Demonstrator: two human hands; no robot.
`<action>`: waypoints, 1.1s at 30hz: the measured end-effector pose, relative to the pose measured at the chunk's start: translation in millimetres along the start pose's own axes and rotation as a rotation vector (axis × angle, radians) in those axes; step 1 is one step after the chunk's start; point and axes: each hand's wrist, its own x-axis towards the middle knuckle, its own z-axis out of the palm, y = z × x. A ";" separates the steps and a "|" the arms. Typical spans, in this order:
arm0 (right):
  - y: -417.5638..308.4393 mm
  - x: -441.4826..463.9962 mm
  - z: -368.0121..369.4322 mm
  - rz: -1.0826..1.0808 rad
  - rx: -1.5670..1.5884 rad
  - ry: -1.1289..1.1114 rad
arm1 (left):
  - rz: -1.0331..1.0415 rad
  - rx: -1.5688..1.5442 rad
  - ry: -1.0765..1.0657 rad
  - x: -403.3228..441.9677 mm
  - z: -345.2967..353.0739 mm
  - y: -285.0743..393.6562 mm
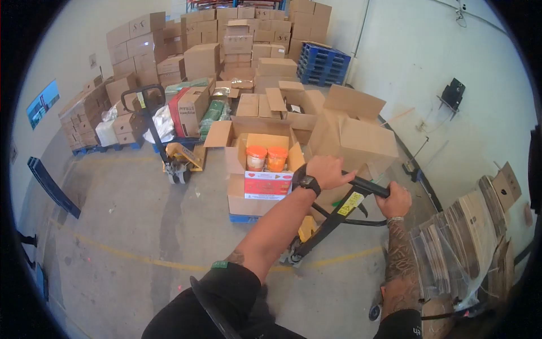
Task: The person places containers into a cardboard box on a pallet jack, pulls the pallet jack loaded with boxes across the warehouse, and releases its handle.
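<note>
My left hand, with a dark watch on its wrist, is closed over the left part of a black pallet jack handle. On the handle's right end my right hand is wrapped, a bracelet at its wrist. The jack's shaft slants down to a yellow base, partly hidden by my left forearm. Beyond it, a red and white printed box holds two tubs with orange lids, in front of opened cartons. A large open carton stands just past the handle.
Another pallet jack stands left, by a loaded pallet. Stacked cartons and blue pallets fill the back. Flattened cardboard in plastic wrap leans at right, near the wall. A yellow line crosses the concrete floor.
</note>
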 end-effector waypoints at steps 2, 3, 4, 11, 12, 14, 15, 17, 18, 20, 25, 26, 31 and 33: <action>20.1 16.1 20.0 -0.006 0.025 -0.041 | -0.057 0.017 -0.051 17.8 12.5 1.0; 27.9 29.8 31.2 -0.018 0.046 -0.073 | -0.060 0.023 -0.041 29.8 15.9 0.0; 34.5 41.4 42.5 -0.030 0.050 -0.068 | -0.071 0.009 -0.036 39.9 20.1 -0.5; 69.5 113.0 110.4 -0.057 0.021 -0.239 | -0.142 -0.028 0.006 86.4 63.3 -7.0; 71.0 121.2 121.3 -0.082 -0.013 -0.262 | -0.149 -0.018 -0.003 88.7 69.5 -7.2; 81.4 134.5 144.0 -0.114 0.002 -0.255 | -0.115 -0.009 0.068 93.9 81.6 -7.3; 82.0 143.9 157.8 -0.156 0.009 -0.239 | -0.120 0.002 0.068 97.5 85.4 -12.9; 77.7 163.4 184.5 -0.099 0.048 -0.307 | -0.131 0.037 0.133 109.6 91.9 -22.4; 75.6 175.6 196.8 -0.037 0.077 -0.379 | -0.140 0.045 0.141 118.2 92.9 -30.2; 81.2 187.9 227.5 -0.094 0.131 -0.336 | -0.145 0.042 0.117 126.8 95.2 -44.8; 60.2 232.9 275.3 -0.203 0.241 -0.342 | -0.231 0.188 0.072 158.2 89.9 -81.5; 55.2 241.4 287.1 -0.195 0.238 -0.354 | -0.224 0.195 0.092 163.2 89.7 -87.1; 58.8 258.6 316.9 -0.213 0.291 -0.363 | -0.248 0.269 0.113 178.2 109.4 -89.4; 47.8 264.5 307.9 -0.167 0.317 -0.491 | -0.273 0.294 0.085 177.0 109.6 -97.6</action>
